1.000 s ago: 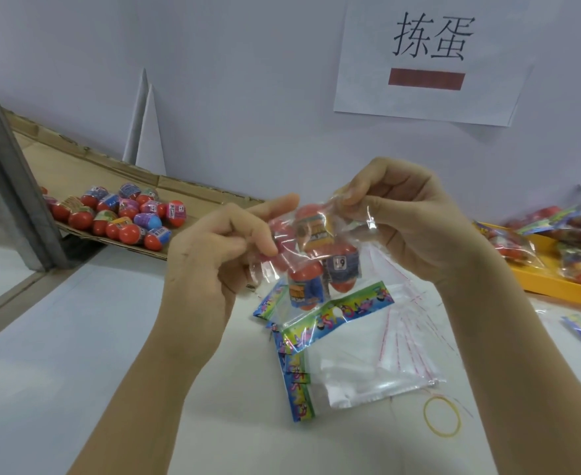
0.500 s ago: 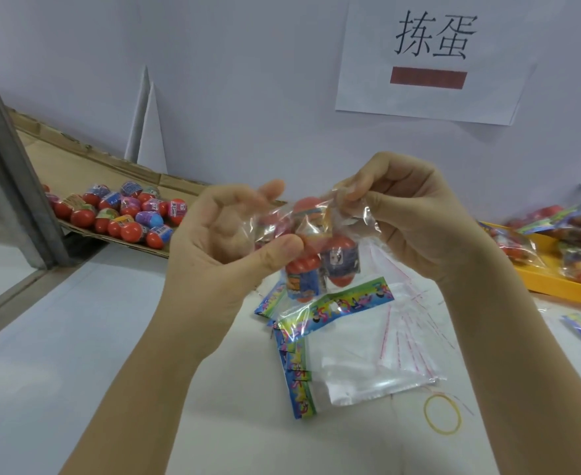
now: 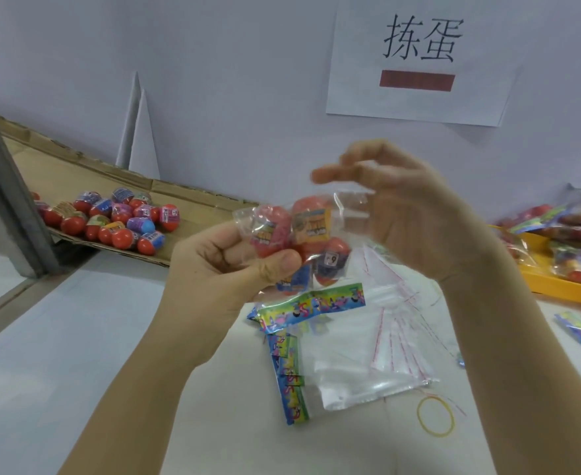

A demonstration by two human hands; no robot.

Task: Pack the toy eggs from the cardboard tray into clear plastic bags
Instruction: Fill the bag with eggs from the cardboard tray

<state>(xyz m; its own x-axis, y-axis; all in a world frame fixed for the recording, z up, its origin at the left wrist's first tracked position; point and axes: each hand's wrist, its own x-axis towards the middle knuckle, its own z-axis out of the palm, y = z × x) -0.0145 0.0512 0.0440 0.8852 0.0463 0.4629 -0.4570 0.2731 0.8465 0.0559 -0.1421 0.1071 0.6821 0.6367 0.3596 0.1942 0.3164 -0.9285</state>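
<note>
A clear plastic bag (image 3: 304, 231) with several red toy eggs inside hangs in mid-air at the centre; its coloured header strip (image 3: 313, 305) dangles below. My left hand (image 3: 227, 265) grips the bag's lower left side between thumb and curled fingers. Just right of the bag's top, my right hand (image 3: 409, 210) is blurred with its fingers spread, holding nothing. Several loose toy eggs (image 3: 111, 221) lie on the cardboard tray (image 3: 59, 173) at the far left.
A stack of empty clear bags (image 3: 368, 341) with coloured headers (image 3: 287, 375) lies on the white table below my hands, a yellow rubber band (image 3: 434, 419) beside it. A yellow tray (image 3: 556, 282) of packed bags stands right. A grey metal post (image 3: 4, 186) rises at left.
My right hand has let go of the bag's top and its fingers have spread. My left hand has closed round the bag's lower part and now carries it alone.
</note>
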